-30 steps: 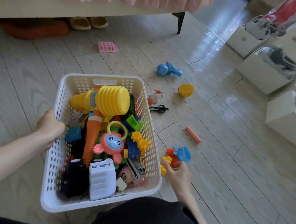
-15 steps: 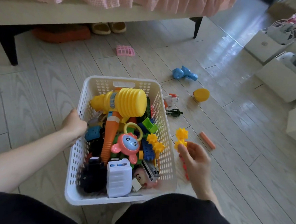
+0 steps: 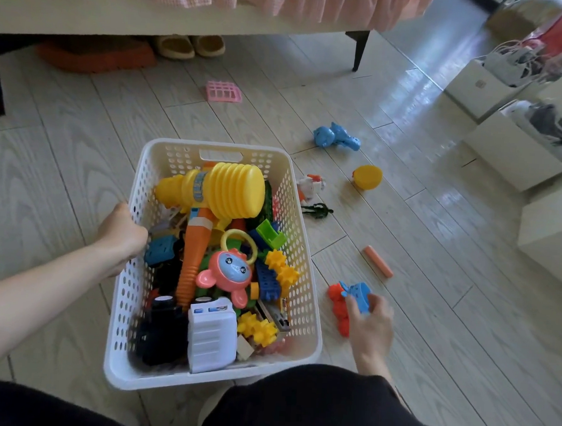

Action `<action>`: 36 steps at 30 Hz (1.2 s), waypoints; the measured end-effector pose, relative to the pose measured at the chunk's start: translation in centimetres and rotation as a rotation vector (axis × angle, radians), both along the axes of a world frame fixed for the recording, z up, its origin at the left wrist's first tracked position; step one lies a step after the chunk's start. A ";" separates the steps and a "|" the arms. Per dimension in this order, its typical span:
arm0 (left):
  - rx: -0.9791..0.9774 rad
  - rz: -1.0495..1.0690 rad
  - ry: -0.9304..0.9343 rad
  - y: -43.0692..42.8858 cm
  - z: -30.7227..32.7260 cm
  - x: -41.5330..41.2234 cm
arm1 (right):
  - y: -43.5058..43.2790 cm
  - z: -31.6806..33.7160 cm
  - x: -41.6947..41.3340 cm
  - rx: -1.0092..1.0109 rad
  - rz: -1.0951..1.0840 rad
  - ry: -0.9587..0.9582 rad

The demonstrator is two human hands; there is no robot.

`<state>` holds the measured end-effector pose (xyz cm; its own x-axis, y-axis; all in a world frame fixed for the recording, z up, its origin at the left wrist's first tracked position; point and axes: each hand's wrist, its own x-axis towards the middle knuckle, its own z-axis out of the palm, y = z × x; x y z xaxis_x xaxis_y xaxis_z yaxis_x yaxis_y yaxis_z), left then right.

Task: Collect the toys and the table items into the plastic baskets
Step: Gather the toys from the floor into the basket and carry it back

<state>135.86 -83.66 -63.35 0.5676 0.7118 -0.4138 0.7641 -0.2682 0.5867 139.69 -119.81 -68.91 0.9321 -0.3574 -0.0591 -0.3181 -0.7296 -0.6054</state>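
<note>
Nearest, the right hand (image 3: 370, 321) had its fingers curled around a blue toy piece (image 3: 357, 293) beside a red toy (image 3: 339, 308) on the floor just right of the toy-filled white basket (image 3: 304, 279), whose left rim the left hand (image 3: 122, 234) gripped, while an orange stick (image 3: 377, 261), a yellow ball (image 3: 367, 177) and a blue animal toy (image 3: 335, 138) lay farther off.

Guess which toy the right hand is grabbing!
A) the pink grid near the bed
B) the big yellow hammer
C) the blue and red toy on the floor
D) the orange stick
C: the right hand has its fingers curled on the blue and red toy, which lies on the floor just beside the white basket.
</note>
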 end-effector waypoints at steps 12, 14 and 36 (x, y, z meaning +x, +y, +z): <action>-0.018 -0.006 -0.023 0.1 -0.1 0.1 | -0.2 -1.5 -1.2 0.151 0.045 0.240; -0.025 -0.003 -0.040 0.2 -0.2 0.0 | 1.3 1.2 -1.3 0.367 0.014 0.155; -0.051 0.022 -0.054 0.2 0.0 0.0 | 4.6 5.8 0.7 0.122 0.233 -0.263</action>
<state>135.83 -83.47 -63.39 0.5749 0.7029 -0.4188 0.7361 -0.2209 0.6398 140.42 -115.24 -63.09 0.9766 -0.1390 0.1642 0.0260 -0.6815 -0.7314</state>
